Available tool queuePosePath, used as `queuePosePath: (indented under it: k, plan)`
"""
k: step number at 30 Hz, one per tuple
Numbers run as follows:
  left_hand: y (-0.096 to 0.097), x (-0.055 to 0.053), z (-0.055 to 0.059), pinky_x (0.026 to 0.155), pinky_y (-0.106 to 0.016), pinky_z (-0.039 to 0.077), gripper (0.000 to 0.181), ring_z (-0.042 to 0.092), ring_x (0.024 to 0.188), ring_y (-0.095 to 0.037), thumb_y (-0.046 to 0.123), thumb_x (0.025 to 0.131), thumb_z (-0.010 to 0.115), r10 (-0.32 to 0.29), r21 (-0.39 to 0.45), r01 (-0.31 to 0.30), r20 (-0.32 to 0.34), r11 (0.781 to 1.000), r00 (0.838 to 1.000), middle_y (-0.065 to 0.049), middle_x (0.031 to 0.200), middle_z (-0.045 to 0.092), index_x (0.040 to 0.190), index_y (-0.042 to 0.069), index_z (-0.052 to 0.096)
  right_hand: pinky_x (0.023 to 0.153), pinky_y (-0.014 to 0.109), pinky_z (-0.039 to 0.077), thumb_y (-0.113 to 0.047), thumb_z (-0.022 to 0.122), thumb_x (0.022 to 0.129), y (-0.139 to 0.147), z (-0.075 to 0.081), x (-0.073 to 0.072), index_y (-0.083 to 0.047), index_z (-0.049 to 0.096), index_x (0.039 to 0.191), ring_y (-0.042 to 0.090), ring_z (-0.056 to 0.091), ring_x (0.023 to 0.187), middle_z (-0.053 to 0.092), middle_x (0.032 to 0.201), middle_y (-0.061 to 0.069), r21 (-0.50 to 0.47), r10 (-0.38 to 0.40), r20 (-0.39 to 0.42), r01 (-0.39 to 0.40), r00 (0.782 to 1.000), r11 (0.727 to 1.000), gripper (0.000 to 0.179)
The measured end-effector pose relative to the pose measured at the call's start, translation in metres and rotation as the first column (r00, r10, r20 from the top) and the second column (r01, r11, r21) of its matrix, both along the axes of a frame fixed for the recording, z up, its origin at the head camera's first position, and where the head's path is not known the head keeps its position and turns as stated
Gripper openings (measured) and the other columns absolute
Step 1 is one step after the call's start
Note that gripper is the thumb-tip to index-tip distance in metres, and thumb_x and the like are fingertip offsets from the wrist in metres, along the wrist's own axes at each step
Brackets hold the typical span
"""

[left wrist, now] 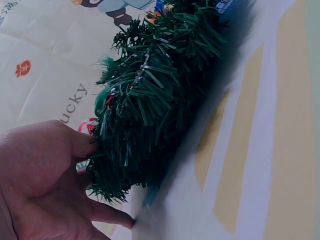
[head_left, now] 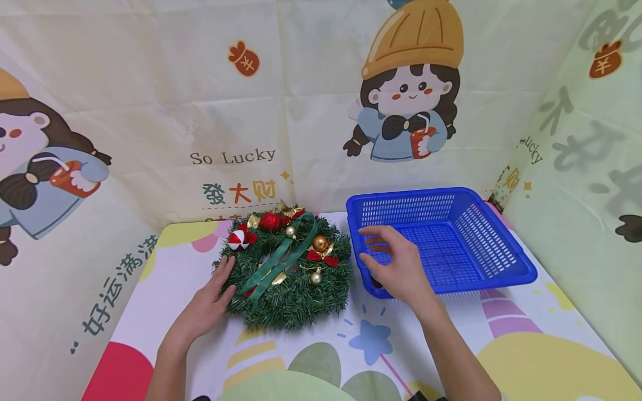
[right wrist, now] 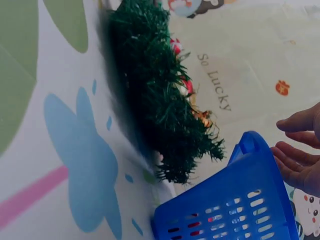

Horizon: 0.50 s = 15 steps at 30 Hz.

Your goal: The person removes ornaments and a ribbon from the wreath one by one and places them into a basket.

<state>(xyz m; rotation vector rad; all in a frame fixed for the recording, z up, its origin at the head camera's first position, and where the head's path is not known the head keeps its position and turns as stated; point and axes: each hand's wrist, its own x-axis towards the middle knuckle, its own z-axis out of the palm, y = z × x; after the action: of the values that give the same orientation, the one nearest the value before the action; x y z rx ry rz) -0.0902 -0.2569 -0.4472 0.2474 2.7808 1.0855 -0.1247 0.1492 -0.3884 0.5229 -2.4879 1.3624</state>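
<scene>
A green Christmas wreath (head_left: pixel 296 306) lies flat on the table, trimmed with red and gold baubles, small bows and a loop of green ribbon (head_left: pixel 273 270). My left hand (head_left: pixel 213 295) rests against its left edge with the fingers spread. In the left wrist view the thumb (left wrist: pixel 82 145) touches the branches (left wrist: pixel 145 115). Over the left rim of a blue plastic basket (head_left: pixel 501 278), to the right of the wreath, hovers my right hand (head_left: pixel 398 267). Its fingers are loosely bent and hold nothing, as the right wrist view of the hand (right wrist: pixel 302 150) also shows.
A printed cloth with cartoon figures (head_left: pixel 416 111) hangs behind and at both sides. The patterned tablecloth (head_left: pixel 371 342) shows a blue star in front of the wreath and basket. The basket stands close to the wreath's right side.
</scene>
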Motion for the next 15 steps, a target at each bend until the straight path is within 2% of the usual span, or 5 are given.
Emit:
queuePosePath:
  k: [3, 8, 15]
  plan:
    - [0.0, 0.0, 0.0, 0.12, -0.073, 0.021, 0.069, 0.013, 0.157, -0.053, 0.026, 0.112, 0.049, 0.0, 0.002, 0.0, 0.001, 1.0, 1.0, -0.017, 0.176, 0.003, 0.169, 0.013, 0.012, 0.095, 0.045, 0.061, 0.003, 0.08, 0.087, -0.004, -0.002, 0.001, -0.011, 0.068, 0.13, 0.029, 0.071, 0.112, 0.07, 0.126, 0.012, -0.018, 0.037, -0.029, -0.038, 0.999, 0.999, 0.047]
    - [0.0, 0.0, 0.001, 0.12, -0.073, 0.021, 0.069, 0.012, 0.157, -0.053, 0.026, 0.112, 0.049, 0.001, 0.004, -0.001, 0.003, 1.0, 1.0, -0.017, 0.176, 0.003, 0.169, 0.013, 0.012, 0.094, 0.041, 0.061, 0.005, 0.08, 0.087, -0.013, -0.004, 0.004, -0.015, 0.069, 0.127, 0.028, 0.071, 0.111, 0.07, 0.125, 0.006, -0.054, 0.104, -0.046, -0.106, 0.994, 0.993, 0.047]
    - [0.0, 0.001, 0.001, 0.119, -0.073, 0.022, 0.069, 0.012, 0.157, -0.053, 0.026, 0.112, 0.048, 0.003, 0.006, -0.003, 0.008, 1.0, 1.0, -0.017, 0.176, 0.002, 0.169, 0.013, 0.012, 0.094, 0.044, 0.061, 0.003, 0.081, 0.086, -0.029, -0.006, 0.012, -0.014, 0.069, 0.125, 0.029, 0.07, 0.111, 0.071, 0.12, 0.003, -0.082, 0.166, -0.047, -0.17, 0.985, 0.982, 0.044]
